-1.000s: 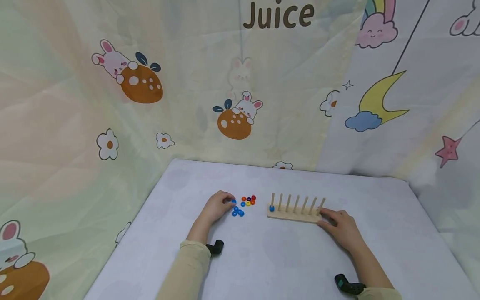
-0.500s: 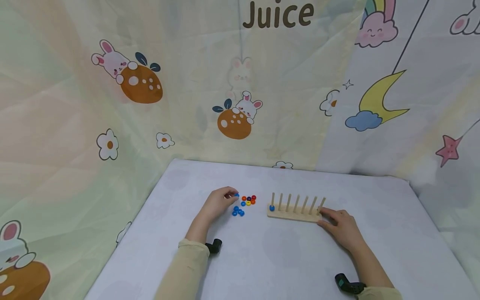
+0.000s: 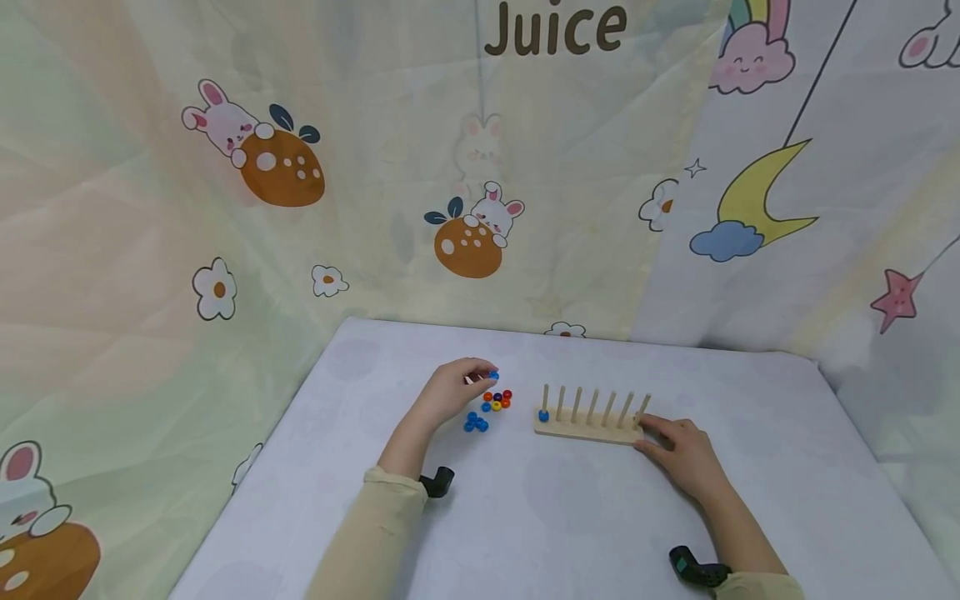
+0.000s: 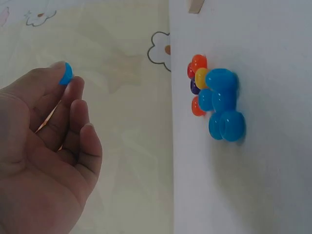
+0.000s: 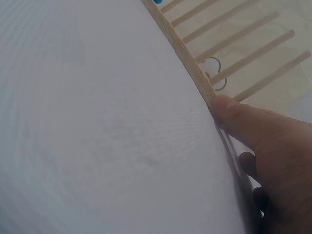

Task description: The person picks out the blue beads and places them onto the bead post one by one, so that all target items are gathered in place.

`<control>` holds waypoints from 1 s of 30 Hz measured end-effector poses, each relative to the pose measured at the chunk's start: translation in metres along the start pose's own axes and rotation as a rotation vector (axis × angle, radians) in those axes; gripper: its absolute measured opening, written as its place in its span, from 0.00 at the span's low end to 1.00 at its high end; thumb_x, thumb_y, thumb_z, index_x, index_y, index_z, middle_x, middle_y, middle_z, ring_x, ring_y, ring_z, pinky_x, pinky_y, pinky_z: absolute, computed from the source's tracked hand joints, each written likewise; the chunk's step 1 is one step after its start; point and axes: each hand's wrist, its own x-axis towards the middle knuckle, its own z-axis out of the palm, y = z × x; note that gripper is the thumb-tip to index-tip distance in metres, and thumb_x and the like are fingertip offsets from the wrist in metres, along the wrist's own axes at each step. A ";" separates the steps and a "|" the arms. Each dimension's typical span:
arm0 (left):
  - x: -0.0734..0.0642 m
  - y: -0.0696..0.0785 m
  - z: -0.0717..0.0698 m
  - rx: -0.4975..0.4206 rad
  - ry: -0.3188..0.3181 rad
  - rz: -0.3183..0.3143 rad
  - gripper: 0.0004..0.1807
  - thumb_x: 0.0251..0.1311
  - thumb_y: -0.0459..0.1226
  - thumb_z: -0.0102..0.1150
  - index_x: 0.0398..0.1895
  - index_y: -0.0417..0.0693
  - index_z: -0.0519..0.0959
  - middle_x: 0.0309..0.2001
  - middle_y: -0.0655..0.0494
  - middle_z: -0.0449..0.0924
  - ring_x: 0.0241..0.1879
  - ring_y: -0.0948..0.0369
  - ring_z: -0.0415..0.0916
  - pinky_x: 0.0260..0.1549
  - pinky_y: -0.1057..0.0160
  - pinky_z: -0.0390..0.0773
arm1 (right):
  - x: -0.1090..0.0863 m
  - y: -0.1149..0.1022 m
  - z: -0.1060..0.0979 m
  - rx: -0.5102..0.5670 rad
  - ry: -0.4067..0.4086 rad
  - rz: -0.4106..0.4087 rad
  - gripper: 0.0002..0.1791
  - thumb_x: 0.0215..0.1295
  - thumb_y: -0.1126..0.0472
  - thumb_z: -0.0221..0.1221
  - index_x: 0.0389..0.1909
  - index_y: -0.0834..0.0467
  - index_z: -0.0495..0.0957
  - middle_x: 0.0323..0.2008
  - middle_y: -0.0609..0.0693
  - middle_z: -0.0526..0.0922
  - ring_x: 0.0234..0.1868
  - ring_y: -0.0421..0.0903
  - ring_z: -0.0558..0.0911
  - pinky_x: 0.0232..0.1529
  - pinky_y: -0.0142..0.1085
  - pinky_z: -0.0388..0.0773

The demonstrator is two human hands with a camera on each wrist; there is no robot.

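Note:
Between thumb and index fingertip, my left hand (image 3: 447,390) pinches a blue bead (image 4: 67,74), held up above the table behind the loose beads. My right hand (image 3: 686,458) grips the right end of a wooden peg board (image 3: 588,432), with the thumb on its near edge. Upright pegs stand in a row along the board. One blue bead (image 3: 543,415) sits at the foot of the leftmost peg. Left of the board lie several loose blue beads (image 4: 228,105). Close behind them is a small cluster with red, orange, dark purple and yellow beads (image 3: 497,406).
A white cloth covers the table (image 3: 555,517). Its far edge meets a printed fabric backdrop (image 3: 375,208) with rabbits and flowers. Each wrist wears a black camera mount (image 3: 697,569).
My left hand has lifted the blue bead away from the loose blue beads and moved it up and to the right. The right hand and the board have stayed put.

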 end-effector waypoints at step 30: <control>0.019 0.047 0.046 -0.042 -0.098 0.190 0.15 0.68 0.47 0.59 0.54 0.58 0.82 0.42 0.67 0.81 0.41 0.66 0.74 0.37 0.67 0.76 | 0.000 0.002 0.001 0.004 0.026 -0.015 0.29 0.62 0.44 0.66 0.61 0.54 0.78 0.51 0.59 0.83 0.49 0.58 0.76 0.48 0.57 0.70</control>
